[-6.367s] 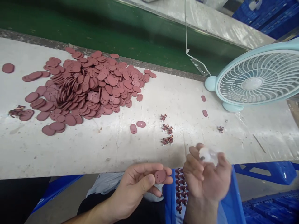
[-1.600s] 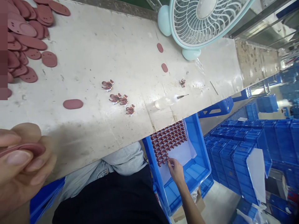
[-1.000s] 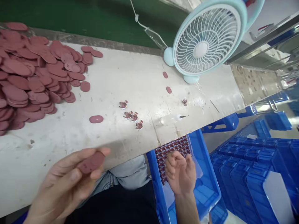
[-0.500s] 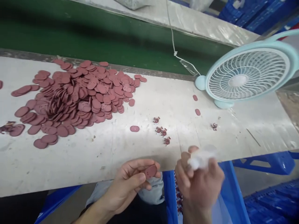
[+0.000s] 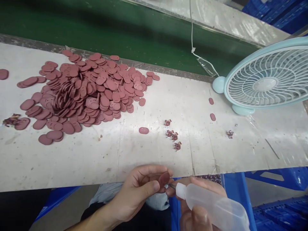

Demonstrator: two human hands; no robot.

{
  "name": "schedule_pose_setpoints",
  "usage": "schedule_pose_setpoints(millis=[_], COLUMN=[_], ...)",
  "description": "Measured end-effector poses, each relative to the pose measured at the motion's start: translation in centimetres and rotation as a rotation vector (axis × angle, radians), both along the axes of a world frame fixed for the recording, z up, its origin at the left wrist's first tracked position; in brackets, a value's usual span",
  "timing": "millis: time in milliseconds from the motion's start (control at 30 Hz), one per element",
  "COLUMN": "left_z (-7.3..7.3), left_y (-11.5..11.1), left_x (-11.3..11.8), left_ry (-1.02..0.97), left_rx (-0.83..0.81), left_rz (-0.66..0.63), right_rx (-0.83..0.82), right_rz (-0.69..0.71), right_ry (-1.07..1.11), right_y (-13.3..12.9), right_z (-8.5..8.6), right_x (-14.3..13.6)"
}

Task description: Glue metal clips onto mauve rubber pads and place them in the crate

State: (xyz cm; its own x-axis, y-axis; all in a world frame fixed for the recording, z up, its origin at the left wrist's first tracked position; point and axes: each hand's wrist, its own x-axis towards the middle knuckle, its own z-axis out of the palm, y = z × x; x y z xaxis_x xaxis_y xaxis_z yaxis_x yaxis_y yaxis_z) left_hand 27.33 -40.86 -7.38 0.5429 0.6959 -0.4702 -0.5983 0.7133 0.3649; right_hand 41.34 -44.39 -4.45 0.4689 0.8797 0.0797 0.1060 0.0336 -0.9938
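Note:
My left hand (image 5: 141,189) pinches a reddish-brown oval disc (image 5: 164,178) between thumb and fingers, just off the table's front edge. In my right hand (image 5: 197,215) lies a translucent white squeeze bottle (image 5: 216,203), tilted to the left. Its thin dark nozzle tip (image 5: 171,185) meets the lower part of the disc or hovers very close; I cannot tell which. Several small brown-and-white figures (image 5: 173,135) sit on the table beyond my hands. Near them lies a single oval disc (image 5: 143,130).
A large heap of matching discs (image 5: 96,93) spreads over the left of the white table (image 5: 134,150). At the right stands a light blue fan (image 5: 264,85) with a cord. Below my right hand is a blue crate (image 5: 237,189). A green strip (image 5: 120,38) runs behind.
My right hand has brought the bottle down and left, so its nozzle now points at the disc. The disc is tilted more upright in my left hand. The view has shifted slightly.

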Motion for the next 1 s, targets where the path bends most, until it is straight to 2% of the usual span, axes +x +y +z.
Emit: schedule_pose_setpoints(millis=[200,400,600,700,867,1000], left_z=[-0.1,0.2,0.3,0.2,0.1,0.1], left_y=[-0.1,0.0,0.0,0.0,0.0,-0.1], left_x=[0.0,0.0,-0.1,-0.1,-0.1,-0.3], left_ry=[0.002,-0.051,-0.070,-0.071,-0.055,-0.014], left_rx=[-0.005,0.020,0.030,0.038,0.034,0.035], left_rz=[0.014,0.009,0.007,0.007,0.004,-0.012], right_rx=[0.000,0.031,0.079,0.116,0.117,0.062], right_rz=[-0.129,0.021,0.007,0.052,0.012,0.122], right_ry=[-0.142,0.020,-0.007,-0.010,-0.037,0.091], right_y=[-0.1,0.6,0.9,1.1,1.0,0.6], right_z=[-0.2,0.8,1.0,0.7,0.7,1.1], right_x=[-0.6,-0.4,-0.8,-0.7,-0.4,0.1])
